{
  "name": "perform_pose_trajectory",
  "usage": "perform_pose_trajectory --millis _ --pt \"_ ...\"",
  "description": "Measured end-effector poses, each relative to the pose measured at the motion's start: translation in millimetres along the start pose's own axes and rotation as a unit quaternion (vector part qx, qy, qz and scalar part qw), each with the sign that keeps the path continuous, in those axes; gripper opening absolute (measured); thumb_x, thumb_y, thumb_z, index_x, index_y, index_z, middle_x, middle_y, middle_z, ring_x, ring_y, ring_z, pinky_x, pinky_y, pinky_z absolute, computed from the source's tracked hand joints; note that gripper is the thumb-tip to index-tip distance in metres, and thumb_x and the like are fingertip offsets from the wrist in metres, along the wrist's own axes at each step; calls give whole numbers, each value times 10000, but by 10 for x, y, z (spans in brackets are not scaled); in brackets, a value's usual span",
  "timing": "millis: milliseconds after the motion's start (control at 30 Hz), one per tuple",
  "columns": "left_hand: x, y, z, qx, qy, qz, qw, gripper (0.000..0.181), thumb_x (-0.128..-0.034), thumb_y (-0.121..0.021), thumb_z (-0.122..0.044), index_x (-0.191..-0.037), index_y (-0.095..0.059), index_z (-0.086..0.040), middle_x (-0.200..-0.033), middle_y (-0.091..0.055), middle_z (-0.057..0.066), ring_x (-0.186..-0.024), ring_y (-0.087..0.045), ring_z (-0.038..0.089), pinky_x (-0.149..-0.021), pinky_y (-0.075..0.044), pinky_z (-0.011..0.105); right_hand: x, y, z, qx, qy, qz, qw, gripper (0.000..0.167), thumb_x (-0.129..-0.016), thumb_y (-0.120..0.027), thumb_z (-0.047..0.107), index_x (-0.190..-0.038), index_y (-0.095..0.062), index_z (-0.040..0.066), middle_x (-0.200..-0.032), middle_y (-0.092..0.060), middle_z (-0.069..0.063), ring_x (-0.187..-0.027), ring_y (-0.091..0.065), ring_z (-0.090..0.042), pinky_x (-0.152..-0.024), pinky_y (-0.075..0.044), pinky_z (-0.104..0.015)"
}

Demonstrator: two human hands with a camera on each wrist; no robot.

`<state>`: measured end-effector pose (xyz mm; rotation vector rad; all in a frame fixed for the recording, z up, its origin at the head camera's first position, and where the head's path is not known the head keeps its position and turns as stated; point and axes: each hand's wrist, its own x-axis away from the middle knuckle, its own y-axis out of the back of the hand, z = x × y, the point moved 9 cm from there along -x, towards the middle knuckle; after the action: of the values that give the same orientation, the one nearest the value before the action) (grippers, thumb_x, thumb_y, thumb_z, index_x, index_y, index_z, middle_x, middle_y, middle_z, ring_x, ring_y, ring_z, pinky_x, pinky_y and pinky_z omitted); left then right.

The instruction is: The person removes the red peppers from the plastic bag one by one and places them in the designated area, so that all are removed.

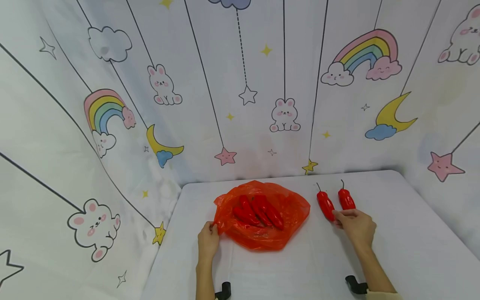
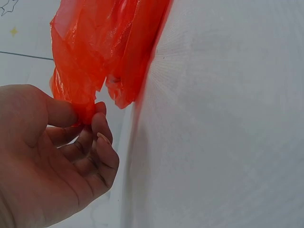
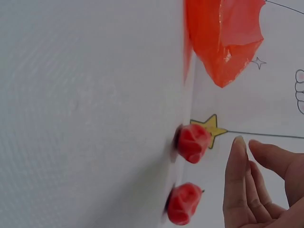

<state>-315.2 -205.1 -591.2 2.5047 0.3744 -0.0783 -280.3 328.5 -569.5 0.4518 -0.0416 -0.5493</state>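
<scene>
An orange-red plastic bag [image 1: 262, 243] lies spread on the white table, with several red peppers [image 1: 275, 216] on or in it. My left hand [image 1: 208, 241] pinches the bag's left edge; the left wrist view shows thumb and fingertips of the hand [image 2: 52, 161] on the gathered plastic [image 2: 80, 80]. To the bag's right lie two more red peppers, a left one [image 1: 325, 204] and a right one [image 1: 346, 199]. My right hand [image 1: 359, 230] is at their lower ends. In the right wrist view the hand [image 3: 259, 199] has a gap between thumb and index finger, apart from the left pepper [image 3: 194, 142] and right pepper [image 3: 184, 204].
The white table [image 1: 277, 275] meets a patterned cloth backdrop [image 1: 255, 133] along its back edge. More of the cloth hangs at the left and right sides. Black pieces show beside the left wrist [image 1: 224, 290] and right wrist [image 1: 355, 285].
</scene>
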Motion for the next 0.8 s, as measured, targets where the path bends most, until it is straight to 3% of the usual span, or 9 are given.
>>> perform_pose_trajectory --millis 367,800 --pt "5 5 -13 -34 63 -31 10000 170 -1049 -563 -69 -1129 -680 24 -888 -671 99 -759 -595 207 -690 -509 356 136 -283 415 -39 893 566 9944 353 -940 -796 341 -1086 -769 20 -870 -776 -124 -704 -762 -170 -647 -550 -169" --pt "-7 -3 22 -69 71 -71 9999 153 -1042 -567 -68 -1103 -678 17 -862 -657 88 -735 -581 198 -674 -497 345 301 -630 588 -100 1091 1034 9886 328 -936 -800 342 -1100 -767 60 -888 -769 -89 -755 -764 -219 -680 -564 -195"
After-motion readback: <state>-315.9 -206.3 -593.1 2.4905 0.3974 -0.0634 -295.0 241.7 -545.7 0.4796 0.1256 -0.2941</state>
